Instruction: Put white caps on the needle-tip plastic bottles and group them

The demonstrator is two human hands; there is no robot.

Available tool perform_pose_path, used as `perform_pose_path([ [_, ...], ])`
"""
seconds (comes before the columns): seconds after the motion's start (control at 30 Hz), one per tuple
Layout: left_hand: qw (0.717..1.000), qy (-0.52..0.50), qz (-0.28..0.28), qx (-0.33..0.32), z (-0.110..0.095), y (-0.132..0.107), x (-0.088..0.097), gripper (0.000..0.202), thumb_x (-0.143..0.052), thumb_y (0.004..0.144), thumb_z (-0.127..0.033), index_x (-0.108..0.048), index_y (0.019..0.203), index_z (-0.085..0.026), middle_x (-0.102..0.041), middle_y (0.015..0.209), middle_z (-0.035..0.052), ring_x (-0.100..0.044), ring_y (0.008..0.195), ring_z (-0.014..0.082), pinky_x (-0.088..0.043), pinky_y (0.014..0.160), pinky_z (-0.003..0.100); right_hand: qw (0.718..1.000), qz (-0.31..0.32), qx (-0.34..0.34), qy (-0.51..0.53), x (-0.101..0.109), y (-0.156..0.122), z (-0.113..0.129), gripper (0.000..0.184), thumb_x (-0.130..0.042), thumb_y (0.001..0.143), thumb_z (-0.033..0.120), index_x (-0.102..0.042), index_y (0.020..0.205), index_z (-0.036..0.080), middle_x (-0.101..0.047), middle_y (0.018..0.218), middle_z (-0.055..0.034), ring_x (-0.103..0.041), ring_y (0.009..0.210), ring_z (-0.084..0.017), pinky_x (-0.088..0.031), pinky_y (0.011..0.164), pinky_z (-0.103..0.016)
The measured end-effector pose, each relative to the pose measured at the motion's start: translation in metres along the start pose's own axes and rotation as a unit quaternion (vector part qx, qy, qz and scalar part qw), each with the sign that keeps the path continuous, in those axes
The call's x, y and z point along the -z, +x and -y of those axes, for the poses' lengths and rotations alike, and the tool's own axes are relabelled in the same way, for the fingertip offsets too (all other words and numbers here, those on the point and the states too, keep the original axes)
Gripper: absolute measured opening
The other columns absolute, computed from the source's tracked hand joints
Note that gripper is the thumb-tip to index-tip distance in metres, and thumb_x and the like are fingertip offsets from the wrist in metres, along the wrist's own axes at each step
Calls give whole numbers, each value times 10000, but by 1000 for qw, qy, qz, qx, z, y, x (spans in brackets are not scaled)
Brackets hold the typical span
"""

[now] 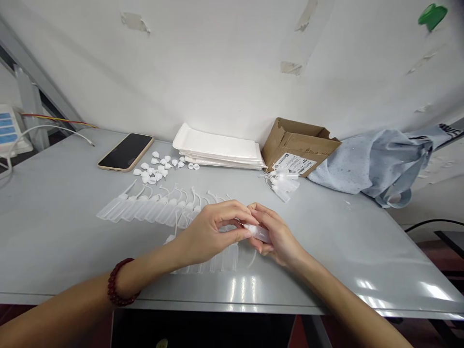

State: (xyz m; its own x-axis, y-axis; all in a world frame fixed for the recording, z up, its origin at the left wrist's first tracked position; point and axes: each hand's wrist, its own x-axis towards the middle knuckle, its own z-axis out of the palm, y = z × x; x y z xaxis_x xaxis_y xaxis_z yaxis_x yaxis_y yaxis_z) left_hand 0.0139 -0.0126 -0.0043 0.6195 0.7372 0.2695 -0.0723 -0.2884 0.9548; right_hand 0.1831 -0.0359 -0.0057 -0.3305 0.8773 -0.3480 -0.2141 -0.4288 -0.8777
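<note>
Between my two hands is a small translucent squeeze bottle [263,234] with a white top, lying nearly sideways above the table. My right hand [277,237] wraps round its body. The fingers of my left hand [213,229] pinch the white top; a dark red bead bracelet [118,282] circles that wrist. Similar bottles with thin white tubes [145,209] lie in a slanting row on the table left of my hands. A second row of bottles [217,261] is partly hidden under my left hand and forearm.
Loose white caps [152,171] are scattered beside a phone [126,152]. White padded envelopes [221,147] lie stacked against the wall. More small bottles [282,183] lie before an open cardboard box [299,147]. Light blue cloth [366,164] is bunched on the right. A white cable [58,126] crosses the left.
</note>
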Motion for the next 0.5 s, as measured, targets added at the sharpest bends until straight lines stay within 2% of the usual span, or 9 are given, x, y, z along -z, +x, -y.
perform_pose_path([
  [0.13,1000,16,-7,-23,3,-1,-2,152,-572,820,-51,-618,925,-151,-634,924,20,-612,915,125,-526,888,296,1000,8,-7,-2,1,0,0,239,-420,913,391,-392,758,211,-476,378,68,-191,286,-21,-122,295,-119],
  [0.27,1000,2,-16,5,3,-1,0,222,-655,781,-126,-542,966,-175,-586,978,10,-584,968,130,-506,920,315,1000,8,12,-20,2,0,-1,136,-456,896,313,-415,812,214,-471,399,82,-239,308,-30,-151,314,-120],
  [0.37,997,20,-14,68,1,1,4,270,-719,749,-279,-547,931,-175,-583,929,2,-580,873,128,-514,801,284,997,5,49,-52,1,-1,-3,119,-475,893,304,-408,842,221,-476,407,90,-281,339,-37,-182,344,-120],
  [0.43,992,60,12,110,-2,2,7,223,-672,789,-362,-578,821,-162,-595,796,-12,-554,725,108,-482,671,249,995,3,67,-79,0,-3,-5,140,-477,898,324,-390,850,225,-475,402,98,-277,352,-36,-197,363,-120],
  [0.5,985,102,46,128,-5,2,7,244,-613,834,-369,-593,726,-151,-595,688,-19,-504,615,91,-426,586,231,992,-4,78,-102,-2,-4,-5,170,-480,900,358,-381,857,226,-474,418,102,-309,371,-38,-229,383,-120],
])
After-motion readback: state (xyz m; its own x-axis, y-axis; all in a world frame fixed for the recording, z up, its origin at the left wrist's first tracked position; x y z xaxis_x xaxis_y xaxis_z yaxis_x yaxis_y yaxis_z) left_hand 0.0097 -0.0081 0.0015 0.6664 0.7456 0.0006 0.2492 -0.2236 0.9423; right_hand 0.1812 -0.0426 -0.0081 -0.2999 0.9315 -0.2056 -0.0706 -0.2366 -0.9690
